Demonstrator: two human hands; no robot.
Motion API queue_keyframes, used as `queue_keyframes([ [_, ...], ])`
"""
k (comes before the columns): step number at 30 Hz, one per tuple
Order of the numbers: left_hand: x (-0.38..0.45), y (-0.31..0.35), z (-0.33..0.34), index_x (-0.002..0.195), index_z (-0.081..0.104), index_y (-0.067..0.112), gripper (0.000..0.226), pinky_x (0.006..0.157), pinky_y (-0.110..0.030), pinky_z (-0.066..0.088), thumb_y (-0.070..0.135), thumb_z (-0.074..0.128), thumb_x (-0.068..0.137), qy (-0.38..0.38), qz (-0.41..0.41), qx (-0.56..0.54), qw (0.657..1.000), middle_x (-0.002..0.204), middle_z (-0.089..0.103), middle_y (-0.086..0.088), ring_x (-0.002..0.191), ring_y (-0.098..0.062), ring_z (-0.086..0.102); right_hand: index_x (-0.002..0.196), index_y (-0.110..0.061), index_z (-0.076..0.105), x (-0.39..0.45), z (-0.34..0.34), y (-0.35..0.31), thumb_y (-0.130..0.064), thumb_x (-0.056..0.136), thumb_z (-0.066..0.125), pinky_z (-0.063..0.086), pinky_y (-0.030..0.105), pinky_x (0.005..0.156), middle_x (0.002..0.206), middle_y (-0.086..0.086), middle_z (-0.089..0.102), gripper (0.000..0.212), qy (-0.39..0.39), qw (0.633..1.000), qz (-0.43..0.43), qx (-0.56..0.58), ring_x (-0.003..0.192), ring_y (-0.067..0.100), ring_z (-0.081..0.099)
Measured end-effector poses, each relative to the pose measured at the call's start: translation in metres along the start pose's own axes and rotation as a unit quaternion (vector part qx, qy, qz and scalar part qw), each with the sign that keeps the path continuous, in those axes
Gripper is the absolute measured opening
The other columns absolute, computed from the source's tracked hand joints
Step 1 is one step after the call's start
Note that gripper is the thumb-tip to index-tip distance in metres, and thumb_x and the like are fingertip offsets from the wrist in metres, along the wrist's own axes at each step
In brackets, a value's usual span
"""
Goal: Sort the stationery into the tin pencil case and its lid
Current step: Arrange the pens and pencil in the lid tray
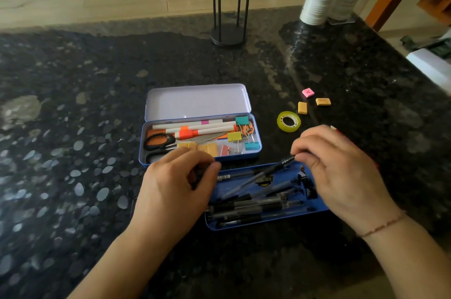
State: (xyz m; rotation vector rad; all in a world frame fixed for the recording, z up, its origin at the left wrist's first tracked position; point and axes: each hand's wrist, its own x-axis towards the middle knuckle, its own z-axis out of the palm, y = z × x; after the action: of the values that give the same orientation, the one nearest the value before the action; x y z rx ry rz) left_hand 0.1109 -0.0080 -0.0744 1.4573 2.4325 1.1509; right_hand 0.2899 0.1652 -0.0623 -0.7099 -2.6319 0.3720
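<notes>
Pen (280,165) held by both hands over lid (317,211).

Blue tin (253,152); black speckled counter (73,128); yellow tape roll (288,121); pink eraser (308,92).

Right of the open blue tin pencil case (156,152): three small erasers, two orange rectangular ones (302,107) and one pink (308,92), plus one yellow-green tape roll (288,121).

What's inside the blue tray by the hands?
The blue tray holds several black pens. The right hand pinches the end of one pen that slants over it. Both hands cover the tray's ends, so anything there is hidden.
</notes>
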Motion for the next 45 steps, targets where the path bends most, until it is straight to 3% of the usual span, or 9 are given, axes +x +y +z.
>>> queue_keyframes([
  [4,0.003,0.018,-0.006,0.108,0.069,0.026,0.026,0.084,-0.020,0.051,0.039,0.059,0.088,-0.067,0.032,-0.083,0.994,0.102,0.067,0.019,0.099,0.002,0.061,0.089,0.000,0.067,0.004,-0.008,-0.013,-0.007,0.092,0.050,0.046,0.019,0.084,0.094,0.007,0.059,0.019,0.108,0.986,-0.090,0.094,0.088,0.015,0.057],
  [13,-0.002,0.028,-0.014,0.117,0.064,0.038,0.033,0.072,-0.013,0.048,0.028,0.061,0.086,-0.192,-0.038,-0.291,0.936,0.076,0.070,0.016,0.075,0.002,0.065,0.102,-0.003,0.063,0.003,-0.002,-0.051,-0.002,0.087,0.063,0.051,0.027,0.082,0.099,0.010,0.061,0.015,0.198,0.950,-0.085,0.227,0.091,0.020,0.062],
  [16,0.002,0.030,-0.010,0.119,0.064,0.033,0.033,0.067,-0.018,0.051,0.021,0.058,0.088,-0.136,-0.068,-0.366,0.918,0.074,0.070,0.003,0.069,-0.005,0.065,0.114,-0.018,0.054,-0.001,0.002,-0.063,-0.031,0.082,0.071,0.053,0.027,0.067,0.103,0.000,0.060,0.038,0.143,0.943,0.004,0.302,0.088,0.018,0.063],
  [19,0.004,0.031,-0.002,0.119,0.060,0.022,0.040,0.067,-0.019,0.053,0.020,0.063,0.079,-0.035,-0.153,-0.448,0.880,0.073,0.072,-0.003,0.068,-0.008,0.067,0.101,-0.028,0.062,-0.005,0.006,-0.075,-0.057,0.071,0.070,0.051,0.017,0.057,0.084,-0.015,0.063,0.042,0.021,0.967,0.051,0.250,0.076,0.008,0.064],
  [26,-0.002,0.040,0.011,0.098,0.068,0.008,0.032,0.073,-0.033,0.059,0.018,0.072,0.068,0.070,-0.195,-0.491,0.846,0.087,0.075,-0.012,0.083,-0.026,0.073,0.102,-0.030,0.072,-0.007,0.013,-0.088,-0.023,0.076,0.074,0.054,0.010,0.066,0.081,-0.016,0.073,0.027,0.014,0.948,0.123,0.293,0.076,-0.005,0.067],
  [29,0.000,0.034,0.008,0.093,0.069,0.011,0.027,0.075,-0.027,0.058,0.018,0.073,0.068,0.036,-0.164,-0.448,0.878,0.087,0.076,-0.005,0.083,-0.019,0.073,0.111,-0.029,0.070,-0.005,0.009,-0.081,-0.014,0.080,0.072,0.053,0.011,0.071,0.089,-0.016,0.073,0.035,-0.022,0.945,0.132,0.298,0.083,-0.003,0.067],
  [33,0.006,0.001,0.000,0.091,0.071,0.025,0.017,0.070,-0.018,0.054,0.029,0.075,0.075,-0.034,0.018,-0.064,0.997,0.082,0.067,0.014,0.076,-0.003,0.064,0.109,-0.029,0.070,0.002,-0.009,-0.039,-0.007,0.086,0.063,0.043,0.005,0.070,0.095,-0.020,0.064,0.033,-0.046,0.975,0.162,0.146,0.085,-0.003,0.058],
  [37,0.003,-0.010,0.008,0.091,0.072,0.031,0.019,0.054,-0.035,0.054,0.031,0.079,0.074,-0.107,0.059,0.077,0.989,0.077,0.051,0.019,0.062,-0.007,0.056,0.106,-0.028,0.070,-0.003,-0.018,-0.007,-0.007,0.090,0.057,0.028,0.005,0.062,0.094,-0.018,0.057,0.029,-0.062,0.970,0.232,0.037,0.082,-0.003,0.047],
  [45,0.004,-0.008,0.015,0.077,0.071,0.032,0.008,0.050,-0.030,0.051,0.033,0.078,0.073,-0.105,0.033,0.076,0.991,0.071,0.057,0.016,0.059,-0.005,0.055,0.102,-0.030,0.069,-0.004,-0.009,-0.006,-0.010,0.092,0.054,0.035,0.017,0.084,0.099,-0.015,0.060,0.027,-0.118,0.977,0.174,-0.019,0.100,0.004,0.050],
])
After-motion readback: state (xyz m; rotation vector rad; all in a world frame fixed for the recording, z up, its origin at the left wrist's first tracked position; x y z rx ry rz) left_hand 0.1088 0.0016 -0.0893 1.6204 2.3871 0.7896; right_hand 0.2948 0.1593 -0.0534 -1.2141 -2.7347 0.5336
